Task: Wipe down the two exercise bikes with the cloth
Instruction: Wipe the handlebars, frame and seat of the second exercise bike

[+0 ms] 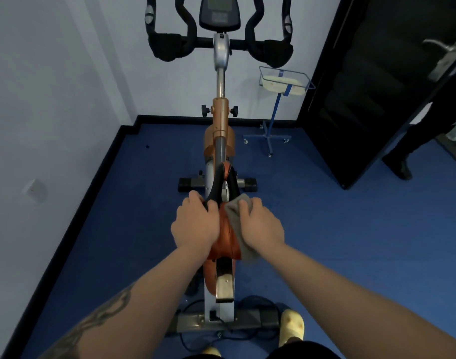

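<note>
Risk lay mostly in the grey cloth, which the right hand pressed on the right side of the orange and black bike saddle; its loose end could slip. The left hand gripped the saddle's left edge.
</note>
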